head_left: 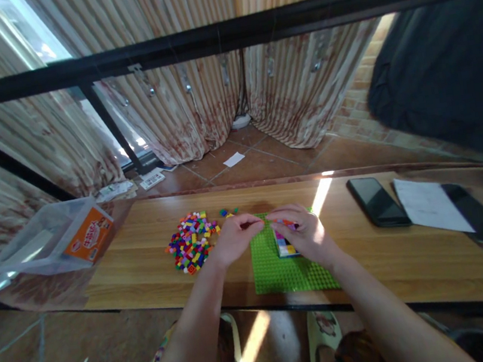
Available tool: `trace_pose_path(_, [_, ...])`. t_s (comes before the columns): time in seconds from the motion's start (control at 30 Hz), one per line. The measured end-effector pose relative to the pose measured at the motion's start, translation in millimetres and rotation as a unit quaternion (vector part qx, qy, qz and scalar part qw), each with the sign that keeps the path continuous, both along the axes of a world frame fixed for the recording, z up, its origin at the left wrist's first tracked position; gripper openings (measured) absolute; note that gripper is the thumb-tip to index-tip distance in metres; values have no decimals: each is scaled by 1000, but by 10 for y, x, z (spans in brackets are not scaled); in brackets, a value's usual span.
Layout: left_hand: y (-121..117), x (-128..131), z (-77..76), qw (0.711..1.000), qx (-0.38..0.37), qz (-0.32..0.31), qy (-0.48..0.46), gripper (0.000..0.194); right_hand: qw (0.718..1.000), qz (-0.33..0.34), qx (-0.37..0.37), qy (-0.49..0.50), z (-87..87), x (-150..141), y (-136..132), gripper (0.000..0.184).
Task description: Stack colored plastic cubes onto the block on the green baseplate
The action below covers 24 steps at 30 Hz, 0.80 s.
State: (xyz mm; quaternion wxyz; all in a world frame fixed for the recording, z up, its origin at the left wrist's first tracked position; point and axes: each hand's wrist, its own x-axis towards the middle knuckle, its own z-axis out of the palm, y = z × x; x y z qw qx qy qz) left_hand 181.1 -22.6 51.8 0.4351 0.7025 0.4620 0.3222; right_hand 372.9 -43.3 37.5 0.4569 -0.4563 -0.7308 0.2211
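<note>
A green studded baseplate point(282, 271) lies on the wooden table point(145, 268) in front of me. On it stands a small block of coloured bricks point(284, 246). My right hand point(306, 235) rests over that block, fingers curled and pinching at its top. My left hand point(236, 237) hovers at the plate's left edge, fingers pinched together; what they hold is too small to see. A heap of loose coloured bricks point(191, 243) lies just left of my left hand.
A clear plastic box with an orange label point(56, 236) lies tipped at the table's left end. A dark phone point(376, 202), a white sheet point(429, 204) and another dark device point(481, 221) lie to the right. A black metal frame point(220, 36) crosses above.
</note>
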Motion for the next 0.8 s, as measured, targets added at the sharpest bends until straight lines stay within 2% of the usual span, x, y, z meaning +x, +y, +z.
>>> trace_pose_path(0.17, [6, 92, 54, 995, -75, -21, -67, 24, 1000, 20, 16, 8, 46, -27, -27, 18])
trace_pose_path(0.3, [4, 138, 73, 993, -91, -37, -70, 25, 1000, 27, -3, 8, 81, 11, -45, 16])
trace_pose_path(0.43, [31, 194, 19, 996, -70, -24, -57, 28, 1000, -9, -16, 4, 71, 92, -16, 13])
trace_pose_path(0.6, [122, 255, -141, 996, -10, 77, -34, 25, 987, -128, -91, 39, -43, 205, 94, 16])
trace_pose_path(0.67, [144, 286, -198, 996, 1, 92, -22, 24, 982, -130, -126, 53, -110, 217, 129, 17])
trace_pose_path(0.8, [147, 371, -264, 997, 6, 82, 5, 26, 978, -101, -162, 83, -232, 182, 163, 22])
